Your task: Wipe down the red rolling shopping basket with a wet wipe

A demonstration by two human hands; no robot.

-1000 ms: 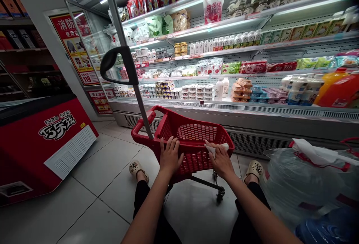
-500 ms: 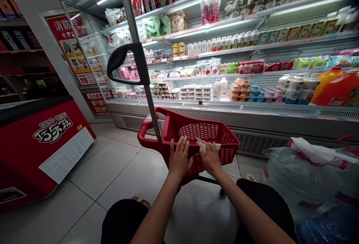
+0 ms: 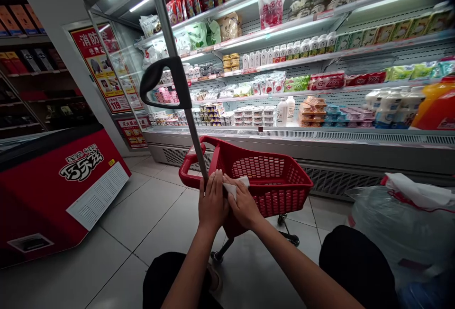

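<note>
Holding white tissue (image 3: 231, 189) in right hand (image 3: 245, 205), against near rim of red shopping cart (image 3: 280, 200), close to metal pole (image 3: 197, 143). Resting left hand (image 3: 212, 203) on same rim, fingers extended, released, just beside right hand. Positioned between person's knees and refrigerated display case (image 3: 227, 144): cart, upright on tiled floor (image 3: 156, 223). At left: red chest freezer (image 3: 42, 195). At right: large clear bottle (image 3: 398, 233).

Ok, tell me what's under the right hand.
A white wipe shows under the right hand, poking out around the fingers, at the near rim of the red basket. The rest of the wipe and the rim directly beneath the hand are covered.
</note>
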